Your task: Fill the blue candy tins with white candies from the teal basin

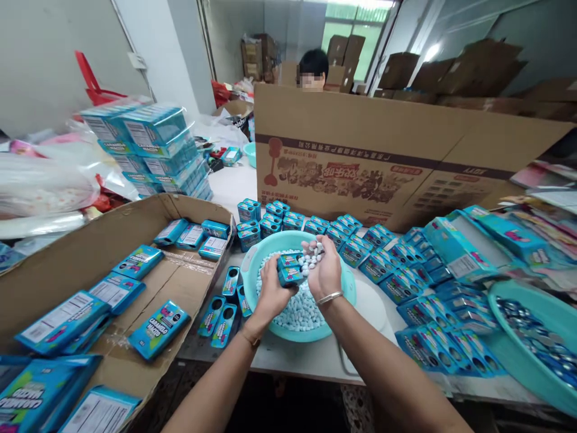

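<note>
Candies [297, 310], white, smooth and pebble-shaped, are contained in a round turquoise plastic basin [249, 276]. Above them, glossy blue rectangular packs [291, 269] are clasped by the left hand [271, 285], with fingers wrapped around the side. More candies are held in the cupped right hand [327, 273], right beside the packs. Both forearms are extended forward and angled inward. Corrugated brown cardboard [151, 282] is positioned at left.

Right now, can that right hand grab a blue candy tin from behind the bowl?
Probably not easily: the right hand is holding white candies, though the blue candy tins stand close, behind the bowl.
</note>
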The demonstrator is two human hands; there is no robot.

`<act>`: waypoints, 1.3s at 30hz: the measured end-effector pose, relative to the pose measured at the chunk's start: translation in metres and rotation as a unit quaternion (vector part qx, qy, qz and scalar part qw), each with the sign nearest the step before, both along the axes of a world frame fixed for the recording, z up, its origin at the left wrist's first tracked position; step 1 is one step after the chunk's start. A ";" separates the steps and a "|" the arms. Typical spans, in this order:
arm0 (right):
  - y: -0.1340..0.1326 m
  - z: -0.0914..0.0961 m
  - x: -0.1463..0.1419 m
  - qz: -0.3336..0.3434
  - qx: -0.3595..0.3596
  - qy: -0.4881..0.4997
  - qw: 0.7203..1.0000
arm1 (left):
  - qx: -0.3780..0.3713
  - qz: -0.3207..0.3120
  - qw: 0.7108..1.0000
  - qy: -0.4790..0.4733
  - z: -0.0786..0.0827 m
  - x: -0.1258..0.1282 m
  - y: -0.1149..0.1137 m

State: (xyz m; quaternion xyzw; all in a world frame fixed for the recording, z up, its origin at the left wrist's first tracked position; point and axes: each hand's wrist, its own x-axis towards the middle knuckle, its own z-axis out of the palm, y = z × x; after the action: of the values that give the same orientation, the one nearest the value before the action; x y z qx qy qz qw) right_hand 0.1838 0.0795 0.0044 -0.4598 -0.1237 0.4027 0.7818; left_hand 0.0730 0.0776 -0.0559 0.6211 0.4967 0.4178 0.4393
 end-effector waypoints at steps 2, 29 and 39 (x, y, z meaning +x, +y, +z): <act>0.006 0.000 0.001 0.017 0.001 -0.005 1.000 | 0.020 -0.025 0.999 0.003 0.002 -0.003 -0.001; -0.027 0.009 0.041 0.420 -0.030 -0.648 0.634 | -0.210 -0.083 0.925 -0.304 0.004 0.002 -0.015; -0.013 0.045 0.030 0.408 0.037 -0.735 0.540 | -0.068 -0.114 0.934 -0.331 0.015 -0.019 -0.015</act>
State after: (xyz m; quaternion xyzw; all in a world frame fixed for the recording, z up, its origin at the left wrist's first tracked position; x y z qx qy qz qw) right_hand 0.2142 0.0664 0.0491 -0.4650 -0.8440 0.1935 0.1844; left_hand 0.0535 0.0622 -0.0408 0.4688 0.2767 0.5119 0.6645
